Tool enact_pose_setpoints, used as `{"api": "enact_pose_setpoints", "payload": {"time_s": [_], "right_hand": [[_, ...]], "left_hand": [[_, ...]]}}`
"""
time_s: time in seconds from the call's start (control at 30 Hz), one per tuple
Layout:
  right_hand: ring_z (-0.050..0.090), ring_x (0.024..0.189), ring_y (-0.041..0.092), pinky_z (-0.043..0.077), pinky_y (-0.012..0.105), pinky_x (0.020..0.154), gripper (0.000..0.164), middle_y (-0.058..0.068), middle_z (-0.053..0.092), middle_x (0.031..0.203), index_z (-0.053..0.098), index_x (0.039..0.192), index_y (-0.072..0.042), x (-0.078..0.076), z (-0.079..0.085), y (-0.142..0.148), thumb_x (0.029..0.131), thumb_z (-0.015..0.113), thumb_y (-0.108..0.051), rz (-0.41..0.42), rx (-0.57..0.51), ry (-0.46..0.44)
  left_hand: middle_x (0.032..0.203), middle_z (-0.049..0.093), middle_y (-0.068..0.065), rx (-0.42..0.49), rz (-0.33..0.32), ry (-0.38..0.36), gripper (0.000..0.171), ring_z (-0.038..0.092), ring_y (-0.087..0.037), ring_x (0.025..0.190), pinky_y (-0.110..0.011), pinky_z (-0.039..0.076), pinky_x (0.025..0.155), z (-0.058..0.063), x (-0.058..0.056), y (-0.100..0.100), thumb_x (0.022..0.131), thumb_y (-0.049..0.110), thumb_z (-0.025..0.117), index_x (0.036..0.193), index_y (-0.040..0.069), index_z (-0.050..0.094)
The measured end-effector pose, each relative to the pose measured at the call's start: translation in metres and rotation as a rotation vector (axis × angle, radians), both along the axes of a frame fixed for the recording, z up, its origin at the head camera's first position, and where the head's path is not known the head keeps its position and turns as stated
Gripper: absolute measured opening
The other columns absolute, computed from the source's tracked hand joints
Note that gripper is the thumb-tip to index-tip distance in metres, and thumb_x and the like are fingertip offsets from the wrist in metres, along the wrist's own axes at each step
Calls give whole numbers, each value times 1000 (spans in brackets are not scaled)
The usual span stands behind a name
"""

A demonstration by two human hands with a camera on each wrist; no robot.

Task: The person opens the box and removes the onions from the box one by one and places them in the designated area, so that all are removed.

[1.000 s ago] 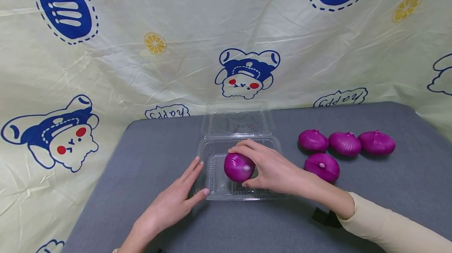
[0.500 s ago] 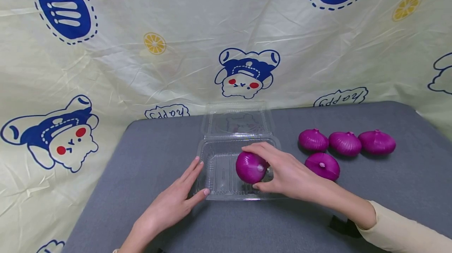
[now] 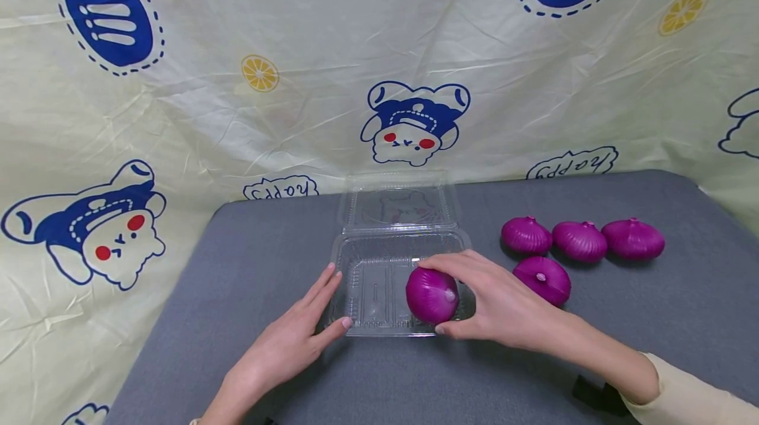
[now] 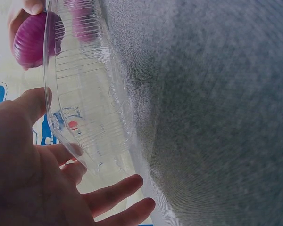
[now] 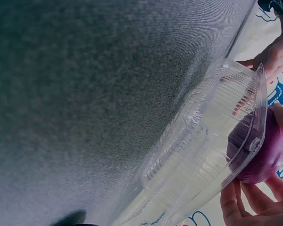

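Observation:
In the head view my right hand [image 3: 504,300] grips a purple onion [image 3: 431,295] between thumb and fingers, over the front right part of a clear plastic clamshell box [image 3: 367,327]. The right wrist view shows the onion [image 5: 266,146] at the height of the box rim, partly seen through the clear wall. My left hand [image 3: 290,339] lies along the box's left side with its fingers extended. Close up in the left wrist view, thumb and fingertips of the left hand [image 4: 42,174] touch the rim and side wall of the box [image 4: 85,94].
The box's lid [image 3: 397,204] stands folded back behind it. To the right, several purple onions [image 3: 579,242] rest on the grey cloth-covered table [image 3: 261,247], one of them [image 3: 542,280] nearer the right forearm. A printed curtain [image 3: 308,16] hangs behind the table.
My right hand has carried the onion rightward and a little toward me, from the middle of the box to its front right part. The left hand has stayed in place.

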State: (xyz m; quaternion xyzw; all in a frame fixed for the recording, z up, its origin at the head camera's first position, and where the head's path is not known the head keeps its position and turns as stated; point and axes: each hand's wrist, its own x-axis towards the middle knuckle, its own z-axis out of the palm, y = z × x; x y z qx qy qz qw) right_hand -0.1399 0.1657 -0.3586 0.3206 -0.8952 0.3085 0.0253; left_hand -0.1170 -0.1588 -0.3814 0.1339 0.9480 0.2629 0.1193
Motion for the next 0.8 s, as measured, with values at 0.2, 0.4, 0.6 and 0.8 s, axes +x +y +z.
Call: {"api": "enact_pose_setpoints", "payload": {"time_s": [0.2,0.4,0.6,0.8], "right_hand": [[53,112,9,56,33,75,84,-13,55,129,51,138,-39,5,0,7,65,90,-45,-36,-27,-73],[57,103,9,56,30,73,84,-10,55,128,52,138,-34,10,2,15,64,90,-47,-60,-52,-111],[58,100,9,57,32,71,82,-12,55,129,52,136,-35,14,2,24,65,91,-45,-63,-103,-107],[56,100,9,57,31,70,85,-13,55,125,52,134,-36,19,4,33,61,93,-43,-105,-79,-75]], "left_hand": [[161,3,20,1,-5,0,76,29,-22,144,-55,33,108,0,0,0,96,55,54,158,27,22],[161,3,21,7,-5,-5,76,28,-21,144,-55,33,108,0,0,0,96,55,54,158,27,21],[161,3,22,1,-6,6,76,28,-20,144,-53,34,108,-1,0,0,96,55,55,158,27,21],[161,3,22,9,-4,-7,77,28,-19,144,-53,33,108,-1,0,0,95,56,55,158,28,21]]}}
